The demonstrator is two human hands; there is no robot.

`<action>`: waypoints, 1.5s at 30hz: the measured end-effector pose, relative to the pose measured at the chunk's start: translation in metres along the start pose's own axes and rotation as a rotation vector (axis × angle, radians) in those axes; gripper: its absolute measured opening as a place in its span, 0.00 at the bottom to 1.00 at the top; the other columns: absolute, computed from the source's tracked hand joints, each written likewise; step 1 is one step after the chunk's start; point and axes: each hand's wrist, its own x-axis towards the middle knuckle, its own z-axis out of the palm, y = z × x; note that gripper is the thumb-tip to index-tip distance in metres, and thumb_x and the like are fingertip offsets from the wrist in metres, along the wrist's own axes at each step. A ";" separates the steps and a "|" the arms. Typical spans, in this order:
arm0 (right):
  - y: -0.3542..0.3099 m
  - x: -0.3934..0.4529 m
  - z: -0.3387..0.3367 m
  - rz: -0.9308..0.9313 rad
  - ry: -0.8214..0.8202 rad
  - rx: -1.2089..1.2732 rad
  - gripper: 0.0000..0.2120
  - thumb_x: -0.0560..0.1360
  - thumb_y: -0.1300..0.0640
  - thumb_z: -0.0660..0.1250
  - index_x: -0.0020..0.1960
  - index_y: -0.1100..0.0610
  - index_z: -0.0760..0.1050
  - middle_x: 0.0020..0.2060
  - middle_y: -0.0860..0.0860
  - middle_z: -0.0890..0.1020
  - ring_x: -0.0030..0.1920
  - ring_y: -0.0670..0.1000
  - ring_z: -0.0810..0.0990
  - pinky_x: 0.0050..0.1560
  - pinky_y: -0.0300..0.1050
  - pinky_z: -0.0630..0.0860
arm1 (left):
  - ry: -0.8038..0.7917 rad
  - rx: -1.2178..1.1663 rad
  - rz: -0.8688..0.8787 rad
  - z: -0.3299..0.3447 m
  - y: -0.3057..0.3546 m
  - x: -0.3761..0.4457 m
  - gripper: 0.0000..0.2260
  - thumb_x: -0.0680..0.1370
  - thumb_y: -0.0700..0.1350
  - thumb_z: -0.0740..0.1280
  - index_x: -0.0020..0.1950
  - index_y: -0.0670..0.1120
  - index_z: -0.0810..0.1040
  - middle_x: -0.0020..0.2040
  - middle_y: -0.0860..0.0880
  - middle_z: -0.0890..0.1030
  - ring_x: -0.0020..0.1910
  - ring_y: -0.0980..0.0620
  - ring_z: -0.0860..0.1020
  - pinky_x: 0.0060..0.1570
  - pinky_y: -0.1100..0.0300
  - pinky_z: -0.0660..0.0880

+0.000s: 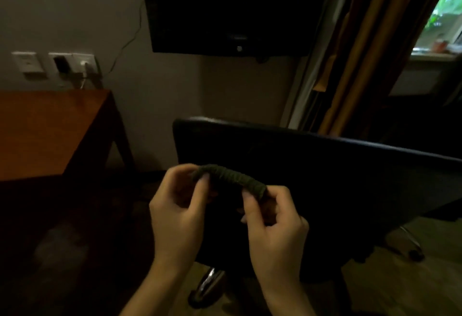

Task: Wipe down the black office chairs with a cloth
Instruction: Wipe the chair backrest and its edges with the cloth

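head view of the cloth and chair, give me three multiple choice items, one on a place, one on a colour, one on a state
1. Where is the wooden table relative to the black office chair?
A. To its left
B. To its right
C. On top of it

2. What colour is the cloth?
A. White
B. Dark green
C. Red

3. How is the cloth held?
A. Lying loose on the chair seat
B. Bunched into a roll, pinched at each end by the left hand and the right hand
C. Draped over the table

Answers:
1. A, the table fills the left of the view and the chair back stands to the right.
2. B, the roll looks dark olive green in dim light.
3. B, fingers of both hands curl round its ends in front of the chair back.
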 end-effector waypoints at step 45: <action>-0.017 0.056 0.057 -0.038 0.413 -0.343 0.13 0.74 0.46 0.71 0.42 0.49 0.68 0.32 0.46 0.79 0.33 0.50 0.81 0.31 0.48 0.77 | 0.014 -0.131 0.206 0.009 -0.031 0.068 0.08 0.78 0.43 0.71 0.45 0.49 0.71 0.40 0.48 0.80 0.34 0.53 0.83 0.31 0.62 0.79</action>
